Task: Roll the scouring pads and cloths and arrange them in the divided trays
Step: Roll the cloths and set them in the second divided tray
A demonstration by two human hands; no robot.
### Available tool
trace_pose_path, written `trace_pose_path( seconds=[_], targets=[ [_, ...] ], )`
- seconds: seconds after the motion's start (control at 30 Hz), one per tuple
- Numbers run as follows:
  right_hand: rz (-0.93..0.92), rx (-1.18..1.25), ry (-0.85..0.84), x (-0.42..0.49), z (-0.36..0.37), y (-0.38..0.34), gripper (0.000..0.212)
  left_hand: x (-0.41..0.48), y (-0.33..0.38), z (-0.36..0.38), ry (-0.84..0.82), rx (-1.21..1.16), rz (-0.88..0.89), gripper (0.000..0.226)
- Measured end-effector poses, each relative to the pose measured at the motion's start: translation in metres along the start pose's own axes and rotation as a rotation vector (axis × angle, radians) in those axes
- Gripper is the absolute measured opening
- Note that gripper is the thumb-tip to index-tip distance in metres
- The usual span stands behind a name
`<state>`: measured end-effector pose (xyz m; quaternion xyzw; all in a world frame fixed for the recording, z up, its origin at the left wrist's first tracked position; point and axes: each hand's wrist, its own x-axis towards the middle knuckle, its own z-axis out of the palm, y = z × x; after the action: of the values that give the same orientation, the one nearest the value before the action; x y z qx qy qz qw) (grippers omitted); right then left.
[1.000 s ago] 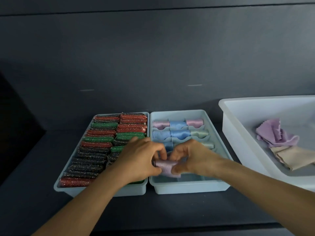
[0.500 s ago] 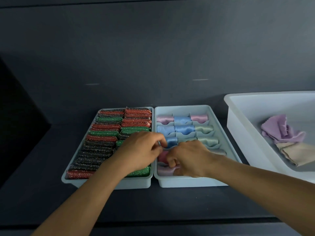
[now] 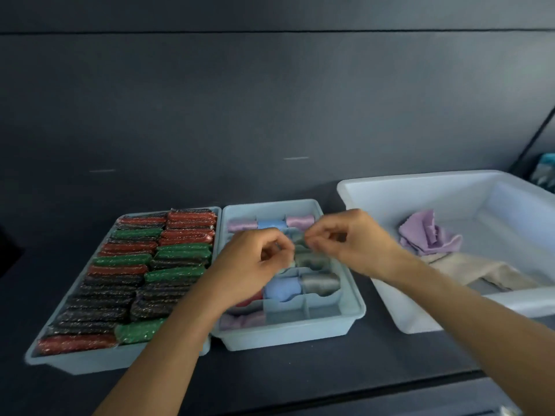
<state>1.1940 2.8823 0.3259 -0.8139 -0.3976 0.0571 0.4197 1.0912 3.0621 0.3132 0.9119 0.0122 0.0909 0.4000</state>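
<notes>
Above pale blue divided plastic tray [image 3: 285, 336]: left hand [image 3: 252, 262], right hand [image 3: 357, 244], each grip curled, blurred; cannot tell whether holding anything. Roll crumpled lilac cloth [image 3: 426, 235] tightly before slotting.

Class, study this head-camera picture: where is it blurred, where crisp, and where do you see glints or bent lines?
Head view: the left hand and right hand are smeared by motion; the scouring pads look fairly crisp, with small glints; the white bin is brightest, its rim slightly bowed, likely by the wide lens; the wall behind is dim.
</notes>
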Motion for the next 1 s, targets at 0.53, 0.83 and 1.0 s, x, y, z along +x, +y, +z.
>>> trace_pose_path(
  seconds=[0.53,0.83,1.0],
  targets=[
    [0.549,-0.994,-0.376,0.013,-0.129,0.185,0.025,0.075,0.064,0.077,-0.022,-0.334,-0.070,0.011],
    [0.506,0.051,0.254,0.018,-0.156,0.146,0.036,0.083,0.065,0.078,0.058,-0.376,-0.093,0.010],
    [0.282,0.411,0.289,0.017,-0.161,0.081,0.018,0.094,0.082,0.075,0.064,-0.551,-0.115,0.037]
  ],
)
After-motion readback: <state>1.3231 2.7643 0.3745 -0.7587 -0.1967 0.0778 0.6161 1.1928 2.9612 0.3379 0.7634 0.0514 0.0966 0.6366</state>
